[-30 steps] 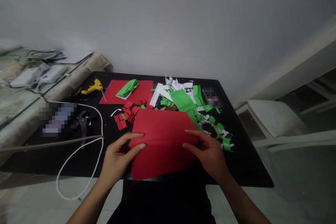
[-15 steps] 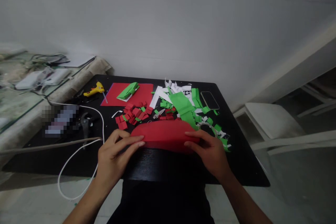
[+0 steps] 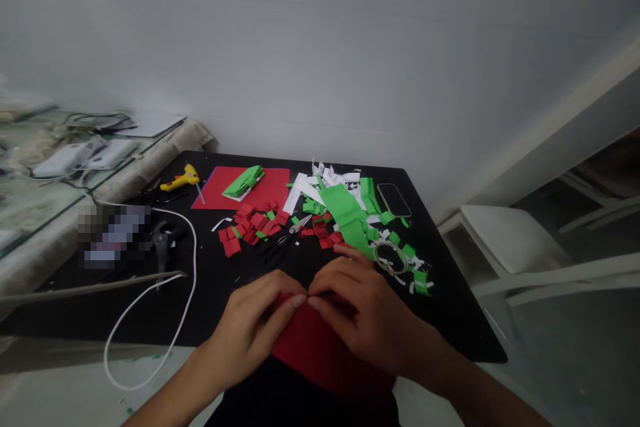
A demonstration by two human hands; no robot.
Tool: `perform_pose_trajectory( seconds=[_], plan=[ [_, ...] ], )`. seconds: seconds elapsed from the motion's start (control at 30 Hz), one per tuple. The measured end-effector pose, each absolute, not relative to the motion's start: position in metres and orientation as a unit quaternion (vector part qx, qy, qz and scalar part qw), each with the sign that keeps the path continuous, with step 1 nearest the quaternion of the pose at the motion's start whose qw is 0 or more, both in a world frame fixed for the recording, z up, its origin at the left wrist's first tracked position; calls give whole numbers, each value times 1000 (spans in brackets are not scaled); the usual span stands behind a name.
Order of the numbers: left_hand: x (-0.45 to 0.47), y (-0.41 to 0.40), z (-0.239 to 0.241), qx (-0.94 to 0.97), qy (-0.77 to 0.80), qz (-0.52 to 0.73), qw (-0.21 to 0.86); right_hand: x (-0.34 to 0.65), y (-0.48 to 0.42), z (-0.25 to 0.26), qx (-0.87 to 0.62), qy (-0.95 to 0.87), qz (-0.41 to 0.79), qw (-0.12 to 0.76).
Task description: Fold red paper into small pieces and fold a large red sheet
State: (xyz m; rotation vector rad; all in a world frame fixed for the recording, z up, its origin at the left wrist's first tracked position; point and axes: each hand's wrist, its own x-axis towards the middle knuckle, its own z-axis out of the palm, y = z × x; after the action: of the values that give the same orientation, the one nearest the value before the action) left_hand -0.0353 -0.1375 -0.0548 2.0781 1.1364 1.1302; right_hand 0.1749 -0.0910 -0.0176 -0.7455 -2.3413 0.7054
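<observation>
Between both hands is a sheet of red paper [image 3: 325,347], hanging down toward my lap at the table's front edge. My left hand [image 3: 255,317] pinches its upper edge between thumb and fingers. Right beside it, my right hand [image 3: 367,307] pinches the same edge, and the fingertips of both hands meet. Part of the paper is hidden behind the fingers. Just beyond the hands lie scissors [image 3: 275,250] with dark handles, next to a pile of small folded red paper pieces [image 3: 255,221]. A round roll of tape [image 3: 391,258] lies beyond my right hand.
On the black table [image 3: 215,307] are green paper [image 3: 345,210], white scraps [image 3: 295,193], a phone [image 3: 394,200], a red sheet [image 3: 215,190] under a folded green bundle [image 3: 243,181], a yellow glue gun [image 3: 183,178] and pliers [image 3: 161,243]. A white cable [image 3: 193,307] loops over the left edge.
Both hands have come together at the middle of the red paper's edge, from its two ends. The paper has moved down and nearer, uncovering the scissors.
</observation>
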Motion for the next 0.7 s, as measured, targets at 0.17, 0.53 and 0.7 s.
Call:
perform_pose_trajectory(
  seconds=[0.17, 0.53, 0.7],
  plan=[
    [-42, -135, -66, 722, 485, 391, 302, 176, -81, -23, -313, -868, 303, 239],
    [-79, -96, -143, 500, 605, 399, 474, 233, -34, -90, -429, -797, 414, 91],
    [-73, -100, -145, 587, 635, 374, 336, 234, -37, -92, -429, -802, 410, 71]
  ],
)
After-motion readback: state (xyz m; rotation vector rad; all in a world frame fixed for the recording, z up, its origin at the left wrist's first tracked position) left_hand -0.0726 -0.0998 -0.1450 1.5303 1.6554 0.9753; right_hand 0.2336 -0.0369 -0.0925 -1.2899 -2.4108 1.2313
